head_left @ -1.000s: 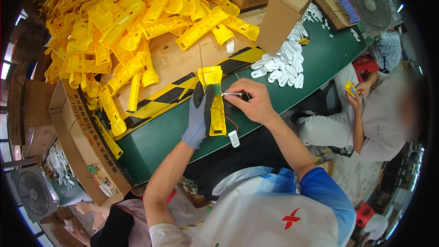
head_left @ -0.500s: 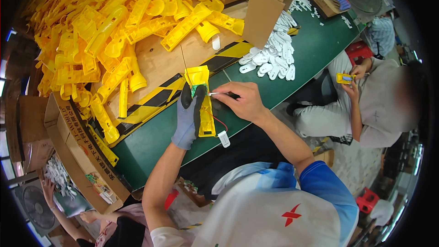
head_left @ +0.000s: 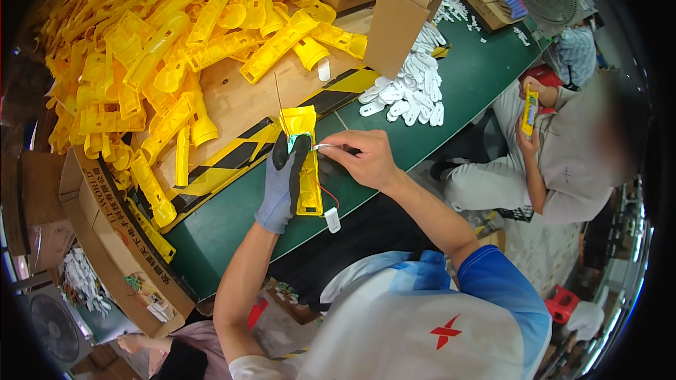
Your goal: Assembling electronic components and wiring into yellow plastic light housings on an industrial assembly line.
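My left hand (head_left: pixel 284 183), in a grey-blue glove with dark fingertips, is closed round a long yellow plastic housing (head_left: pixel 310 186). A small green circuit board (head_left: pixel 291 139) sits in the housing's upper part, partly hidden by the gloved thumb and fingers. A thin dark wire (head_left: pixel 279 95) sticks up past the housing's top. From its lower half a red lead runs to a small white plastic piece (head_left: pixel 332 220), which hangs beside it. My bare right hand (head_left: pixel 365 157) pinches a slim, light-coloured tool (head_left: pixel 324 146), its tip at the housing's right edge by the board. The tool's exact kind is unclear.
Yellow housings (head_left: pixel 141 49) lie heaped at the far left on a wooden board. White plastic pieces (head_left: pixel 412 88) are piled on the green table (head_left: pixel 486 63), next to a cardboard box (head_left: pixel 405 17). Another open box (head_left: pixel 116 239) stands left. A co-worker (head_left: pixel 563 148) sits at right.
The whole scene has shifted slightly left in the picture. My hands keep the same grip, with the tool still at the board's edge. The co-worker at right has raised and turned a yellow part.
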Tool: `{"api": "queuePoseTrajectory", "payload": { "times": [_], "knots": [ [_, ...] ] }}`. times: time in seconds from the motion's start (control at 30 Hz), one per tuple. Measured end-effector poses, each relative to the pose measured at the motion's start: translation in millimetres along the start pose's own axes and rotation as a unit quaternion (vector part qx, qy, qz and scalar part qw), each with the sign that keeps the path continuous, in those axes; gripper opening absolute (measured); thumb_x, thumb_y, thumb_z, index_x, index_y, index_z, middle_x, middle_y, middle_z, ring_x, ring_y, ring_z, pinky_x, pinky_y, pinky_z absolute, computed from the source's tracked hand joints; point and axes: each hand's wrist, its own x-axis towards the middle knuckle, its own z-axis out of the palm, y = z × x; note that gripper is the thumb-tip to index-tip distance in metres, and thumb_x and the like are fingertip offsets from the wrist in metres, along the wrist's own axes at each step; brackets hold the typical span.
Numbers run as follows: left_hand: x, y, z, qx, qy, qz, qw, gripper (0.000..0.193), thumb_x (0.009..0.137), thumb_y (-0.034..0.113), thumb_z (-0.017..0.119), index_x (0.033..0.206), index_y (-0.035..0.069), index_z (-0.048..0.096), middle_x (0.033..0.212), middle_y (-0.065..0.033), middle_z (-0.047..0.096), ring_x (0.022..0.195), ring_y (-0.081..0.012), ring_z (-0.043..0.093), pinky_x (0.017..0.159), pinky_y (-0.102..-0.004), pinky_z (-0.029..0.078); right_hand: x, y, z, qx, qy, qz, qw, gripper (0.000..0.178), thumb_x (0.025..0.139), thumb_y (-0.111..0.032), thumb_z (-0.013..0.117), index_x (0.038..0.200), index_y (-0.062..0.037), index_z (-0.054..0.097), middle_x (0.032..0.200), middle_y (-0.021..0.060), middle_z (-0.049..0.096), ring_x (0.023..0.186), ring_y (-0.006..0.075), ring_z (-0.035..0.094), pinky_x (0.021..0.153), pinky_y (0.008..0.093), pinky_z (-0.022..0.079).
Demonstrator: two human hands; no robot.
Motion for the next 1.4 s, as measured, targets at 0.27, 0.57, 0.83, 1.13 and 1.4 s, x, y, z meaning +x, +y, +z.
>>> {"api": "queuePoseTrajectory", "payload": {
  "times": [0.27, 0.57, 0.83, 1.13, 1.4],
  "knots": [
    [-2, 0, 3, -0.023, 0.006, 0.035, 0.999, 0.033, 0.098, 0.037, 0.058, 0.112, 0.008, 0.052, 0.078, -0.0093, 0.064, 0.061, -0.0166, 0.063, 0.055, -0.0287, 0.053, 6, -7, 3, 0.083, 0.03, 0.003, 0.996, 0.007, 0.087, -0.005, 0.068, 0.086, 0.0017, 0.069, 0.07, 0.0061, 0.066, 0.058, 0.0099, 0.059, 0.053, 0.0224, 0.043],
    [2, -13, 4, -0.024, 0.033, 0.09, 0.995, 0.026, 0.098, 0.026, 0.058, 0.116, 0.007, 0.056, 0.09, -0.0018, 0.059, 0.072, -0.0091, 0.055, 0.061, -0.0255, 0.045, 6, -12, -10, 0.102, -0.198, 0.14, 0.965, 0.04, 0.1, -0.028, 0.05, 0.073, 0.0, 0.058, 0.056, 0.0082, 0.049, 0.049, 0.0147, 0.041, 0.049, 0.0328, 0.035],
    [5, -22, -1, 0.029, 0.033, 0.116, 0.992, 0.03, 0.099, 0.027, 0.058, 0.122, 0.009, 0.051, 0.085, -0.0013, 0.056, 0.071, -0.0097, 0.057, 0.059, -0.0256, 0.046, 8, -13, -11, 0.056, -0.192, 0.148, 0.968, 0.036, 0.101, -0.025, 0.05, 0.079, 0.0032, 0.057, 0.056, 0.0106, 0.044, 0.05, 0.0161, 0.036, 0.049, 0.0332, 0.034],
    [5, -26, -7, 0.108, 0.084, 0.147, 0.98, 0.019, 0.094, 0.009, 0.058, 0.112, 0.002, 0.056, 0.089, -0.0027, 0.057, 0.076, -0.01, 0.053, 0.064, -0.0264, 0.046, 9, -27, -7, -0.038, -0.194, 0.115, 0.974, 0.037, 0.099, -0.027, 0.051, 0.077, 0.001, 0.059, 0.064, 0.0226, 0.054, 0.057, 0.0412, 0.051, 0.053, 0.0441, 0.04],
    [8, -24, 1, 0.045, 0.054, 0.118, 0.99, 0.028, 0.099, 0.024, 0.058, 0.12, 0.007, 0.055, 0.095, -0.0026, 0.062, 0.078, -0.0102, 0.058, 0.066, -0.027, 0.048, 9, -47, -1, -0.123, -0.013, 0.114, 0.986, 0.037, 0.1, -0.022, 0.045, 0.072, -0.0011, 0.057, 0.062, 0.0212, 0.059, 0.062, 0.0413, 0.06, 0.058, 0.0502, 0.045]
  ]
}}
